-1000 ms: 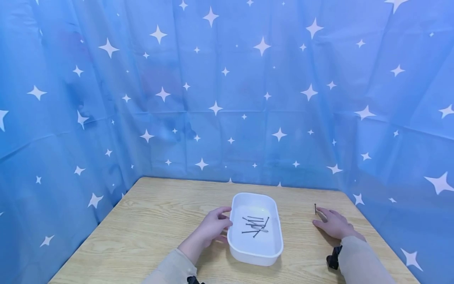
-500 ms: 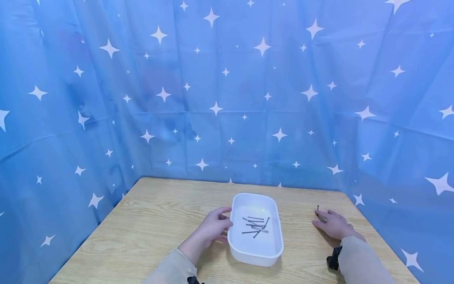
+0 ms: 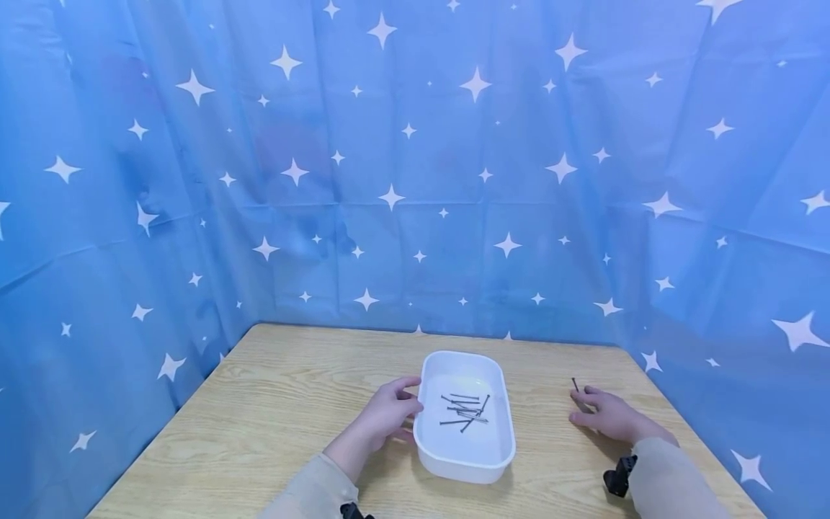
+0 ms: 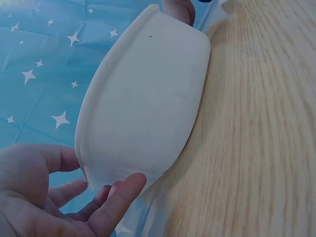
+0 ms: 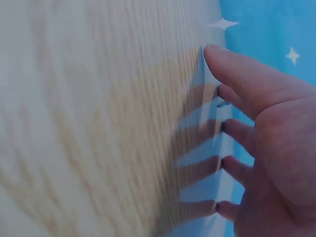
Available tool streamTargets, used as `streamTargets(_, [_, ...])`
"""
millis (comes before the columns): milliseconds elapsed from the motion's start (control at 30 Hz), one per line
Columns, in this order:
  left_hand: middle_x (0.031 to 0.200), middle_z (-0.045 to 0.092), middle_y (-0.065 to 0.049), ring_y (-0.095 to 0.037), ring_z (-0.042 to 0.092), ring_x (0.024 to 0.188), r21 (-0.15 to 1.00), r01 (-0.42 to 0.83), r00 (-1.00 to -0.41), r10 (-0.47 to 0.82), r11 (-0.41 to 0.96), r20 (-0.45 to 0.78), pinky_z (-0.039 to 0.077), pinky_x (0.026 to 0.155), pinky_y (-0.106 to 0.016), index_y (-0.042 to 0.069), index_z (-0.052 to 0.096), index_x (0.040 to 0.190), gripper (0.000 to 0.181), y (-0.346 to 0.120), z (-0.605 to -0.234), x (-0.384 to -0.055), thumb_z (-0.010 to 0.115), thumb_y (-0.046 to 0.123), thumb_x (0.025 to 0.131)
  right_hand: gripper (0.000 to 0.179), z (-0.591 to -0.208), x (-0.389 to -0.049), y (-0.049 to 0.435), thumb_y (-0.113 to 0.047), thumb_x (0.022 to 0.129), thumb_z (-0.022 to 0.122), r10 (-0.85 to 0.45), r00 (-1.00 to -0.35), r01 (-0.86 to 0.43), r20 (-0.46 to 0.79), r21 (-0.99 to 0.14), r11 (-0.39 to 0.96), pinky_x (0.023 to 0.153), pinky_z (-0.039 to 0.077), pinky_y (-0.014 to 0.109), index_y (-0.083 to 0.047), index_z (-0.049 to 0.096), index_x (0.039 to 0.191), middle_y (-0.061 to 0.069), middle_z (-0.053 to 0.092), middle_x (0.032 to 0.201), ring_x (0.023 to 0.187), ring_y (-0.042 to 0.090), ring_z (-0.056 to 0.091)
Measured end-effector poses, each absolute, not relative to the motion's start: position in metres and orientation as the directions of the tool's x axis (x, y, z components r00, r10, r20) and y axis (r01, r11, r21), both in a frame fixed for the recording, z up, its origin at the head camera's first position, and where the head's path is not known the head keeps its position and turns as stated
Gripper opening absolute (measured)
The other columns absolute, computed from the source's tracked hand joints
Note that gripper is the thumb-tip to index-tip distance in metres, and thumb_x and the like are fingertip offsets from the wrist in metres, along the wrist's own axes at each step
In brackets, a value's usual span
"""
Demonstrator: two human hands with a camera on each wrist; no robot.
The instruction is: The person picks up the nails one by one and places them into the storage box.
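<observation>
Against the outer left wall of a white plastic tray (image 3: 463,450), my left hand (image 3: 384,414) rests its spread fingers and thumb. In the left wrist view the index fingertip touches the rim and the thumb lies on the wall of the tray (image 4: 143,94). Several dark nails (image 3: 468,412) lie in a loose heap on the tray's floor. To the right, my right hand (image 3: 612,414) is low on the table, its fingertips on the wood and the thumb apart. A single dark nail (image 3: 574,384) sits just beyond the index fingertip, its lower end hidden by the fingers.
The wooden table (image 3: 292,404) has a light grain and reaches back to a blue curtain (image 3: 402,231) with white stars, which surrounds it on the left, back and right. Black straps with small devices (image 3: 619,476) are on the wrists.
The single nail shifts slightly at the right fingertips, more of it covered than one second ago. The right wrist has moved a little to the right. Left hand and tray stay put.
</observation>
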State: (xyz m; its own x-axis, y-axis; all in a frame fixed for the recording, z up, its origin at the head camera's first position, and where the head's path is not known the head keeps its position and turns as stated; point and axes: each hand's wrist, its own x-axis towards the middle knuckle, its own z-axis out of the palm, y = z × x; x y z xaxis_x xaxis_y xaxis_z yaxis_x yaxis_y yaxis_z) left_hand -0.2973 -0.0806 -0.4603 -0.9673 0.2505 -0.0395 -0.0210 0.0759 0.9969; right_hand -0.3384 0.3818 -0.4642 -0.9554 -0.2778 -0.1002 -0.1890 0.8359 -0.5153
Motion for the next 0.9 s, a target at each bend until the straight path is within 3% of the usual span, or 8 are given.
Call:
streamTargets(233, [0.118,0.058,-0.022,-0.034,0.066,0.093,0.996,-0.010,-0.969,0.246,0.086,-0.031,0.064,0.062,-0.043,0.005,0.046,0.151,0.062,-0.080,-0.461,-0.298,0.065,0.008,0.092,0.081,-0.466,-0.339,0.384,-0.040,0.099,0.066,-0.240,-0.970,-0.182,-0.040,-0.537,0.824,0.105,0.034,0.075,0.010,0.032,0.153,0.042,0.030,0.150,0.135,0.063,0.027])
streamTargets(433, [0.118,0.059,-0.022,-0.035,0.066,0.093,0.997,-0.013,-0.969,0.245,0.081,-0.033,0.064,0.063,-0.044,0.005,0.046,0.151,0.063,-0.080,-0.461,-0.297,0.065,0.008,0.091,0.084,-0.469,-0.343,0.384,-0.045,0.100,0.062,-0.214,-0.976,-0.175,-0.033,-0.463,0.869,0.103,0.037,0.074,0.018,0.034,0.148,0.046,0.033,0.145,0.131,0.065,0.031])
streamTargets(633, [0.118,0.058,-0.022,-0.033,0.065,0.092,0.997,-0.017,-0.968,0.247,0.073,-0.035,0.064,0.063,-0.044,0.005,0.047,0.151,0.062,-0.080,-0.464,-0.298,0.065,0.007,0.091,0.070,-0.470,-0.348,0.378,-0.043,0.100,0.062,-0.184,-0.983,-0.175,0.008,-0.352,0.919,0.096,0.039,0.076,0.012,0.049,0.142,0.046,0.043,0.137,0.124,0.066,0.038])
streamTargets(900, [0.120,0.058,-0.022,-0.034,0.065,0.093,0.997,-0.023,-0.971,0.236,0.079,-0.041,0.064,0.062,-0.043,0.007,0.048,0.150,0.062,-0.080,-0.464,-0.299,0.065,0.007,0.091,0.042,-0.464,-0.350,0.368,-0.028,0.099,0.066,-0.147,-0.987,-0.158,0.058,-0.410,0.899,0.089,0.047,0.070,0.001,0.066,0.129,0.035,0.057,0.131,0.117,0.058,0.052])
